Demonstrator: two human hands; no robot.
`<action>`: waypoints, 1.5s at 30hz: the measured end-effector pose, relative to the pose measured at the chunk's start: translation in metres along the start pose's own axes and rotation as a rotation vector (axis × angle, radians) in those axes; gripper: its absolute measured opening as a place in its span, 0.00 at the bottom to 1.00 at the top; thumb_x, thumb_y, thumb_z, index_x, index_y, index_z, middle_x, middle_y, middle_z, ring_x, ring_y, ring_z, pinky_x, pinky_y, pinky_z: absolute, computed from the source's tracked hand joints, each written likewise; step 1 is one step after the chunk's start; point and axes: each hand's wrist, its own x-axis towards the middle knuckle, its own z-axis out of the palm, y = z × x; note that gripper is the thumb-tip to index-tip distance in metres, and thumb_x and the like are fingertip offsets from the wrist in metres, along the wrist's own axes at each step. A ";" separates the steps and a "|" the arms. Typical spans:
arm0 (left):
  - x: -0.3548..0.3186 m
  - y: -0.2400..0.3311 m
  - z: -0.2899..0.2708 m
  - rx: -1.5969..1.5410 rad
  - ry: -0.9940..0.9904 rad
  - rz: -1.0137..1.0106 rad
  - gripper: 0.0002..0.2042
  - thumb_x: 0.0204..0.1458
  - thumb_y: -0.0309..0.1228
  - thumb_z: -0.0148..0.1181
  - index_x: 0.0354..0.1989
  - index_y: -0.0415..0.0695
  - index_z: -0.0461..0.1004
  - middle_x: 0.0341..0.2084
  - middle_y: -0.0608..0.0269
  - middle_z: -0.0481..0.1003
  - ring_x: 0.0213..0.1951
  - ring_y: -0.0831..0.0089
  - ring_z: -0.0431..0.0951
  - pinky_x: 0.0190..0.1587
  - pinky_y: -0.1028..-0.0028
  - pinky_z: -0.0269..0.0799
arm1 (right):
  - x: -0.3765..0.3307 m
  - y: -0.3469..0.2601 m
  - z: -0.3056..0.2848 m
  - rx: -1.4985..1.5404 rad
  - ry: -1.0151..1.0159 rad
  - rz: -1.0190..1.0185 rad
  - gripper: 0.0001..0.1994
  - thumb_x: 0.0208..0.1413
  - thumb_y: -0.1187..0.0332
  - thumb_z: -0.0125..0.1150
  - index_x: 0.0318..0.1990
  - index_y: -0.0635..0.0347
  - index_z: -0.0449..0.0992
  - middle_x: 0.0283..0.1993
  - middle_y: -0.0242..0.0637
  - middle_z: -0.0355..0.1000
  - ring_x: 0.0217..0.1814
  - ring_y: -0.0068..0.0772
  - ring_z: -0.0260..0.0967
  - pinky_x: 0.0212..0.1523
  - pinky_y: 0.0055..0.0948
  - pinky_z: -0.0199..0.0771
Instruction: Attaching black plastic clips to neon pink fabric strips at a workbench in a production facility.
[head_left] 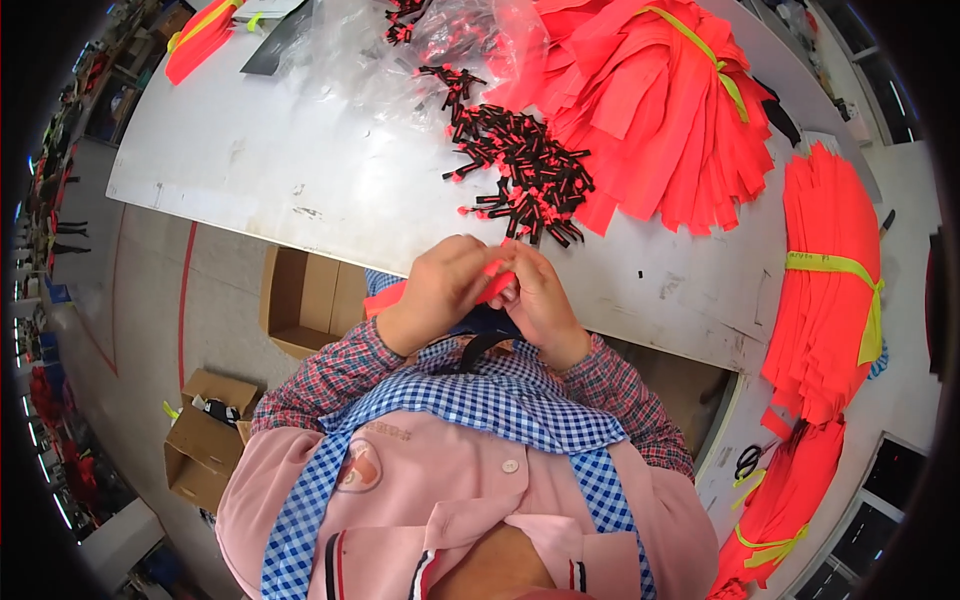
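Note:
At the table's near edge, both my hands are together, fingers closed in a pinch. A neon red-pink fabric strip runs under my left hand and shows again between the fingers. My right hand pinches the same strip from the other side. Whether a small part is also in the fingertips is hidden. Just beyond my hands lies a pile of small black pieces with red-pink ends, spread over the white table.
Behind the pile lies a clear plastic bag. Large bundles of red-pink strips tied with yellow bands lie at the back, and another bundle at the right. Scissors are lower right. Cardboard boxes stand on the floor at left.

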 end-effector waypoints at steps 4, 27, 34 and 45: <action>-0.020 -0.013 -0.032 -0.330 -0.007 -0.467 0.10 0.51 0.24 0.59 0.42 0.39 0.76 0.29 0.56 0.74 0.32 0.68 0.75 0.37 0.75 0.70 | 0.049 -0.015 0.003 -0.920 0.074 -0.034 0.10 0.61 0.66 0.50 0.32 0.62 0.71 0.28 0.33 0.70 0.29 0.26 0.69 0.32 0.28 0.71; -0.078 -0.010 -0.070 -0.836 0.267 -0.936 0.11 0.53 0.31 0.61 0.42 0.39 0.77 0.33 0.66 0.78 0.33 0.82 0.75 0.37 0.81 0.71 | 0.175 0.001 -0.037 -1.964 0.010 -0.592 0.09 0.53 0.67 0.52 0.39 0.56 0.77 0.37 0.43 0.69 0.42 0.45 0.69 0.40 0.39 0.70; -0.063 0.001 -0.073 -0.761 0.317 -0.907 0.12 0.53 0.31 0.62 0.41 0.37 0.77 0.29 0.67 0.78 0.30 0.83 0.74 0.34 0.82 0.71 | 0.199 -0.010 -0.041 -2.197 -0.247 -0.484 0.08 0.52 0.69 0.52 0.35 0.62 0.76 0.35 0.47 0.70 0.38 0.51 0.71 0.40 0.43 0.70; -0.045 0.006 -0.071 -0.771 0.394 -0.849 0.12 0.55 0.31 0.60 0.44 0.36 0.75 0.33 0.66 0.77 0.32 0.84 0.74 0.36 0.83 0.70 | 0.145 -0.055 0.006 -1.534 -0.218 -0.683 0.09 0.49 0.68 0.61 0.33 0.64 0.74 0.32 0.38 0.73 0.34 0.36 0.72 0.35 0.26 0.69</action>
